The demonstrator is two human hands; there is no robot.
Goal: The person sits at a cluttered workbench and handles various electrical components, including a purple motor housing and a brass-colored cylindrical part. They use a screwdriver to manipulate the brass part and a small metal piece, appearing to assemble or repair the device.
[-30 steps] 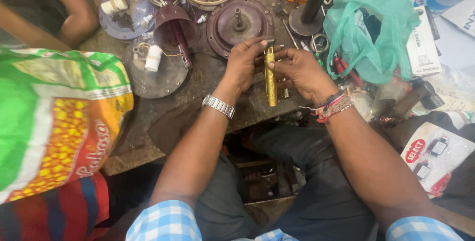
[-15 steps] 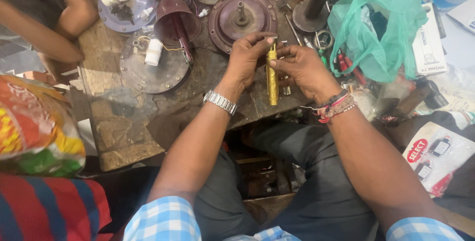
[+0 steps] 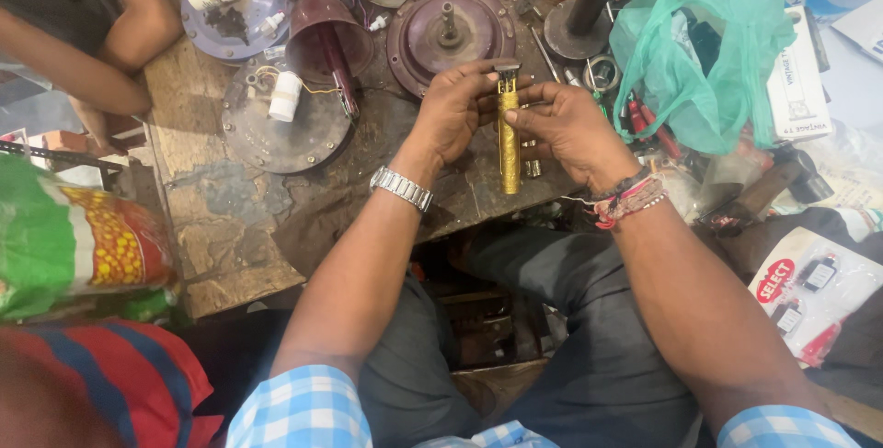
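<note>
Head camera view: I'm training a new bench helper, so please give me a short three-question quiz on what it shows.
1. True or false: both hands hold the gold trimmer.
2. Which wrist wears the metal watch? A) left B) right
3. What lies right of the right hand?

Key: 1. True; the left hand grips it too. 2. A. 3. A green plastic bag.
</note>
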